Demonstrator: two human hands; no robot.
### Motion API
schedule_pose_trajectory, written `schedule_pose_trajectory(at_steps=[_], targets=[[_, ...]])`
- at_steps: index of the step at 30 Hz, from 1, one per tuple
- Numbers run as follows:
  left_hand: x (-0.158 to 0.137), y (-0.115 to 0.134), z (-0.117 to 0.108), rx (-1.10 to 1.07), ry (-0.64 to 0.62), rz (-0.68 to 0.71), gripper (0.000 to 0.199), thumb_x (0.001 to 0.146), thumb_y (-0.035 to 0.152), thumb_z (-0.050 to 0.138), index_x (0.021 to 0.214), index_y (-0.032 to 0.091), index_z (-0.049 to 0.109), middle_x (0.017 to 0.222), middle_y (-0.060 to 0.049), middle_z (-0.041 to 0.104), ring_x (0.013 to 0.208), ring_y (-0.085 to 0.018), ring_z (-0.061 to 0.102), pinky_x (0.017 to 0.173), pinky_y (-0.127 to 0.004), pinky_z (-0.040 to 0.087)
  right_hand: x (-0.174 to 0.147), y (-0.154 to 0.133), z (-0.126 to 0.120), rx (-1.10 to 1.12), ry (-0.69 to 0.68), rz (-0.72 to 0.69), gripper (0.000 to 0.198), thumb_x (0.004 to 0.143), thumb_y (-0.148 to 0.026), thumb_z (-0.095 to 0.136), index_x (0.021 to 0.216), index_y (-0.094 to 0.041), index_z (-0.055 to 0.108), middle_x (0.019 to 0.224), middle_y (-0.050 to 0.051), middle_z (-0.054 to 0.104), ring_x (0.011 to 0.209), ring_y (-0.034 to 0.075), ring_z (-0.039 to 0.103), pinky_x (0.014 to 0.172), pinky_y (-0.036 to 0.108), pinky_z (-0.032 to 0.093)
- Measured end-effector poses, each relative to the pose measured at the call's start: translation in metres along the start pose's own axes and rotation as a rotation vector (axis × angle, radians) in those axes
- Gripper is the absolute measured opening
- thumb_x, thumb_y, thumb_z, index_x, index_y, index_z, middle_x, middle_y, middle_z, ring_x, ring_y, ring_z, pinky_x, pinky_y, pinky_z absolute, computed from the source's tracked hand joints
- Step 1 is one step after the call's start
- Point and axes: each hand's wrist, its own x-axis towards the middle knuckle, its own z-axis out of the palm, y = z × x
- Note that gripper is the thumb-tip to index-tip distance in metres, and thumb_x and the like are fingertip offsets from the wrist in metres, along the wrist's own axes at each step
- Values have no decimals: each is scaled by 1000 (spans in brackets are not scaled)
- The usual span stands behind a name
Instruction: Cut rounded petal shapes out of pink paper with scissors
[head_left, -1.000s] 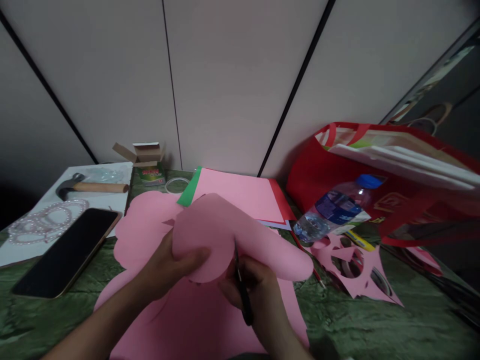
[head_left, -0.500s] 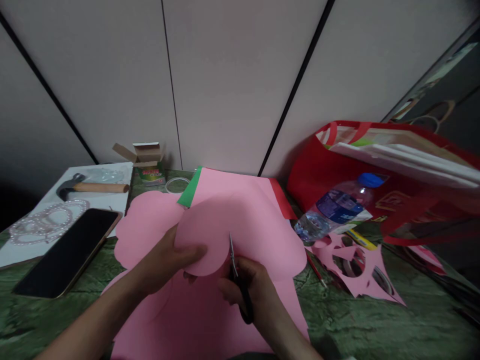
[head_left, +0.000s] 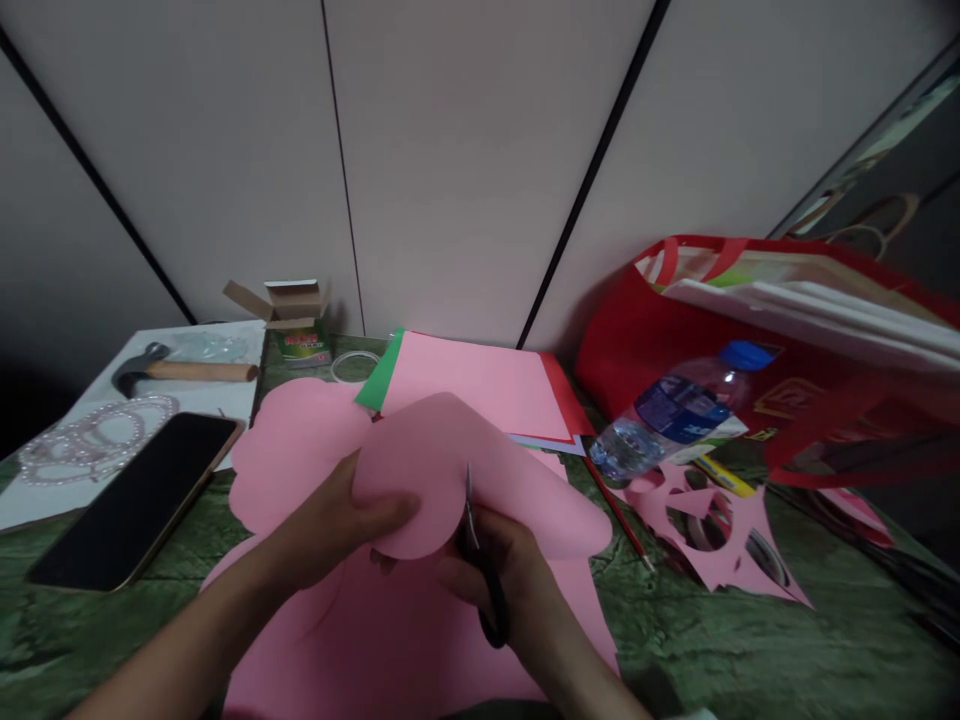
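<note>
My left hand [head_left: 352,520] pinches a sheet of pink paper [head_left: 427,450], thumb on top and fingers underneath. In my right hand [head_left: 502,570] is a pair of scissors [head_left: 487,585] with black handles. The blades point away from me and sit at a cut between the rounded lobe in my left hand and the rest of the sheet, which bends down to the right. Below lies a larger pink sheet [head_left: 420,650] with a faint curved line on it. A scalloped pink paper shape [head_left: 300,440] rests at the left, partly behind my left arm.
Left are a phone [head_left: 142,500], bead strings [head_left: 97,440], a hammer [head_left: 187,371] and an opened box [head_left: 300,330]. Stacked coloured paper [head_left: 480,380] lies behind. Right are a red pencil [head_left: 619,515], a water bottle [head_left: 675,410], pink scraps [head_left: 705,520] and a red bag [head_left: 630,320].
The far part of the pink paper in my hands has folded down and toward me, uncovering the stacked sheets and more of the red pencil. Both hands stay nearly in place.
</note>
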Motion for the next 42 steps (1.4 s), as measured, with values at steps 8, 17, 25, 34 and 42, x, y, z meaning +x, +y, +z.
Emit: schedule_pose_trajectory(at_steps=[8, 17, 25, 34, 42], targets=[[1, 0, 0, -51, 17, -7, 16, 72, 26, 66, 80, 15, 58, 51, 2, 60, 36, -8, 51, 33, -17, 41, 0, 0, 1, -32, 21, -4, 35, 56, -42, 73, 60, -19, 48, 53, -6, 40, 48, 9, 33, 45, 23, 28], [0, 0, 0, -61, -13, 10, 13, 73, 25, 65, 77, 14, 60, 51, 2, 60, 36, -7, 51, 33, -15, 41, 0, 0, 2, -48, 47, 34, 29, 56, -36, 72, 61, -17, 51, 49, -7, 39, 45, 8, 31, 44, 22, 25], [0, 1, -2, -60, 13, -6, 16, 72, 24, 66, 82, 15, 59, 54, 2, 60, 38, -8, 52, 33, -16, 41, 0, -3, 2, -90, 88, 70, 22, 56, -30, 68, 56, -17, 50, 46, -5, 46, 43, 8, 37, 42, 22, 27], [2, 4, -1, -42, 65, 10, 24, 71, 23, 67, 91, 15, 56, 60, 3, 61, 43, -9, 54, 35, -17, 45, 1, -3, 2, -91, 106, 66, 18, 56, -26, 65, 55, -17, 50, 44, -5, 47, 40, 8, 38, 39, 21, 28], [1, 0, 4, 15, 113, 42, 17, 75, 27, 65, 83, 15, 56, 55, 3, 61, 42, -9, 54, 37, -17, 43, -2, -1, 0, -350, 311, -99, 14, 53, -21, 68, 60, -17, 56, 50, -4, 51, 48, 12, 43, 47, 24, 34]])
